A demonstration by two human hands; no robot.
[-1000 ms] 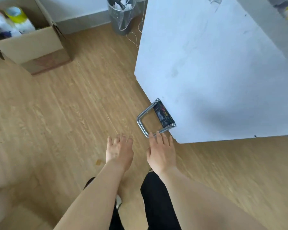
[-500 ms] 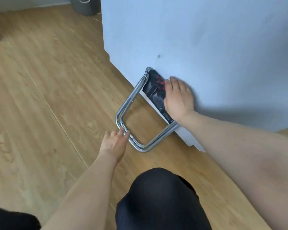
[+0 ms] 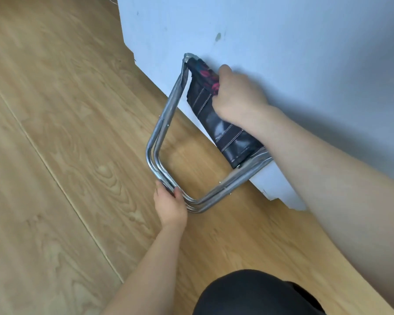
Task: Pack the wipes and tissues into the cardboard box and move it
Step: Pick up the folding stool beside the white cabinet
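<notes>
Head view: both hands, left hand [image 3: 170,204] and right hand [image 3: 236,94], grip folded stool [image 3: 168,123] lying diagonally.

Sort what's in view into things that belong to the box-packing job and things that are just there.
Belonging to the job:
- none in view; no cardboard box, wipes or tissues show

Just there, or only being handled now:
- folding stool, folded, leaning against the white panel
- left hand gripping its metal frame
- right hand gripping its dark fabric seat
- wood floor
</notes>
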